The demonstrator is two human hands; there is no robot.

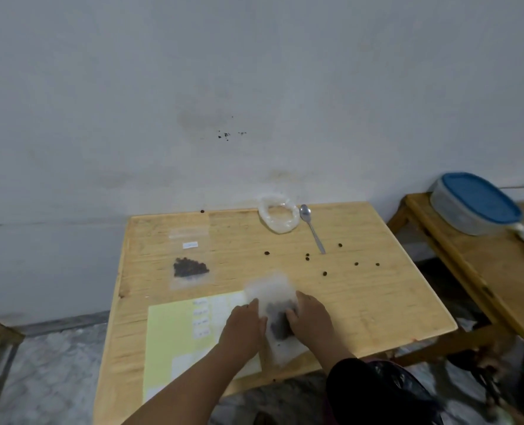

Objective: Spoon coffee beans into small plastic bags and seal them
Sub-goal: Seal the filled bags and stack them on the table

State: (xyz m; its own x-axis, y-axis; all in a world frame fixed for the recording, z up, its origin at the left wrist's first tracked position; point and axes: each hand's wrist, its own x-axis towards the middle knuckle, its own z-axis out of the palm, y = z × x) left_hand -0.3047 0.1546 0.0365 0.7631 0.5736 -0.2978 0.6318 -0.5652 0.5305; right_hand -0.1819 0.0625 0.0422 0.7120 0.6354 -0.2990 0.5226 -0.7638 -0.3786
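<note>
Left hand: the left hand is lying over the left edge of a small plastic bag, fingers curled at that edge and gripping it.
Right hand: the right hand is holding the right edge of the same bag, with the fingers bent around it.
Hands together: both are staying close, with only the bag between them.
Bag in hands: it is sitting near the front edge of the tabletop, a dark heap of coffee beans is showing through the plastic (the bag is blurred, so I cannot tell if the top is closed).
Paper: a yellow sheet with small white labels is lying at the front left part of the tabletop, partly under the left hand and the bag.
Filled bag: a second bag with beans inside is lying flat near the left edge, well apart from the hands.
Spoon: a metal spoon is lying near the back edge, bowl toward the wall.
Open bag: a clear roundish bag is sitting just beside the spoon, on its left.
Loose beans: several beans are lying scattered on the right half of the tabletop.
Side table: a container with a blue lid is standing on another wooden table at the right.
</note>
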